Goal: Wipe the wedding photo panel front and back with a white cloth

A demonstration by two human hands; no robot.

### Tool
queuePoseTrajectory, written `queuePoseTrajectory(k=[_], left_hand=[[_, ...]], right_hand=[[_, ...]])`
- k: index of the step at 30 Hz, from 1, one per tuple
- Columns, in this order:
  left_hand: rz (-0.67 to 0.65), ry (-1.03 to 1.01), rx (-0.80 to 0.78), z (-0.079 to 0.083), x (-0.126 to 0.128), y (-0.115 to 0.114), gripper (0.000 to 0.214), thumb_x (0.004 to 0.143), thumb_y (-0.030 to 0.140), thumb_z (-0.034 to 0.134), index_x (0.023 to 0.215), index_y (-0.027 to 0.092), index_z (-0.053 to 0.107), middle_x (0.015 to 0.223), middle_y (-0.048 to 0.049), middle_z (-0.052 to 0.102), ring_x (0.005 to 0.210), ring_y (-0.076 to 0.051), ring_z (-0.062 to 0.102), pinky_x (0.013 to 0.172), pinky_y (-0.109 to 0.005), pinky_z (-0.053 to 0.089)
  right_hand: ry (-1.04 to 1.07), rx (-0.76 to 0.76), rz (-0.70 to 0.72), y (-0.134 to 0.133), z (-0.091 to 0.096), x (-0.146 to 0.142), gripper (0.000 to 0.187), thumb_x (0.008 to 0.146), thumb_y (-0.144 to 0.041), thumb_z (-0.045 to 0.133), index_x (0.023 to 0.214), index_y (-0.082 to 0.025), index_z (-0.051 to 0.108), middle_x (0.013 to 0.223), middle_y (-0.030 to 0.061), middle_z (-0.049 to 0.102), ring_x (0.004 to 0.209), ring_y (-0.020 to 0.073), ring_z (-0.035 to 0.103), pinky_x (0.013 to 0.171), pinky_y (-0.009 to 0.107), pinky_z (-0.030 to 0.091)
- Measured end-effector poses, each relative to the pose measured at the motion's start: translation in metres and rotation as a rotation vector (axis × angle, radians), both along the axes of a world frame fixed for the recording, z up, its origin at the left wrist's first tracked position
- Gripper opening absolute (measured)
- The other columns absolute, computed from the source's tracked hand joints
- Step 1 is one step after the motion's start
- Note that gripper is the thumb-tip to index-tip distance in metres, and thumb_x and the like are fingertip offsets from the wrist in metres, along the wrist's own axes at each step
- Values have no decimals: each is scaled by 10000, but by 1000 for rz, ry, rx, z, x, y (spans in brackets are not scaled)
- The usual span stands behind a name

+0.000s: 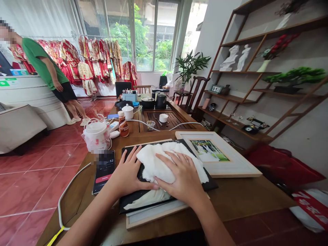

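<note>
A soft, white, uneven slab (151, 162) lies on a black board (210, 181); whether it is cotton, cloth or clay I cannot tell. My right hand (183, 177) rests on top of the slab, fingers spread. At the slab's left edge is my left hand (130, 171), fingers apart, its thumb stretched toward my right thumb. A thinner, cream-coloured piece (148, 199) shows on the board below my hands. Beneath the board a light wooden frame (153, 213) sticks out at the front.
A framed photo (238, 164) lies at the right on the wooden table (246, 194). To the left are a phone (104, 171), a bagged white tub (96, 135) and a brown bottle (123, 124). A white cable (60, 201) hangs along the left edge. A person in green (43, 58) stands beyond.
</note>
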State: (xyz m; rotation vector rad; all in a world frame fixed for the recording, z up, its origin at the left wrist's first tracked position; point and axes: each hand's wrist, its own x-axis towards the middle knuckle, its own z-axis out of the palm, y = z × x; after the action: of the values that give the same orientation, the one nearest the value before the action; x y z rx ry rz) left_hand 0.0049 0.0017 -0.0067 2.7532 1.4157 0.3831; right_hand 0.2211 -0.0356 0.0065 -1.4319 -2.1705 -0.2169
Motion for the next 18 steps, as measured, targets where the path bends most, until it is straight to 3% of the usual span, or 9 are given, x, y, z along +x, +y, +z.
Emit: queuePoseTrajectory(k=[5, 11, 14, 18], left_hand=[[12, 3, -6, 1, 0, 0, 1133, 679, 869, 433, 1512, 143, 182, 1572, -147, 167, 1444, -344, 110, 1144, -568, 90], [14, 0, 5, -2, -3, 2, 1172, 664, 881, 432, 1520, 134, 146, 1566, -146, 191, 1440, -358, 117, 1144, -571, 82], [14, -2, 10, -2, -3, 2, 1161, 671, 875, 433, 1521, 138, 145, 1566, -141, 196, 1440, -356, 122, 1144, -568, 90], [13, -4, -2, 1, -2, 0, 1176, 661, 885, 427, 1519, 130, 148, 1567, -147, 186, 1442, -351, 119, 1144, -568, 96]], right_hand=[[-45, 30, -68, 4, -3, 26, 554, 806, -542, 576, 1319, -345, 507, 1311, 30, 553, 1189, 288, 467, 984, 468, 319], [-91, 80, -204, 8, -9, 60, 545, 826, -548, 555, 1323, -330, 500, 1292, 39, 564, 1132, 291, 507, 932, 457, 365], [-89, 98, -222, 7, -9, 61, 538, 832, -542, 549, 1321, -322, 504, 1279, 46, 570, 1128, 295, 506, 933, 462, 365], [-75, 97, -175, 4, -8, 42, 532, 832, -535, 550, 1316, -317, 513, 1287, 50, 564, 1152, 299, 487, 960, 480, 343]])
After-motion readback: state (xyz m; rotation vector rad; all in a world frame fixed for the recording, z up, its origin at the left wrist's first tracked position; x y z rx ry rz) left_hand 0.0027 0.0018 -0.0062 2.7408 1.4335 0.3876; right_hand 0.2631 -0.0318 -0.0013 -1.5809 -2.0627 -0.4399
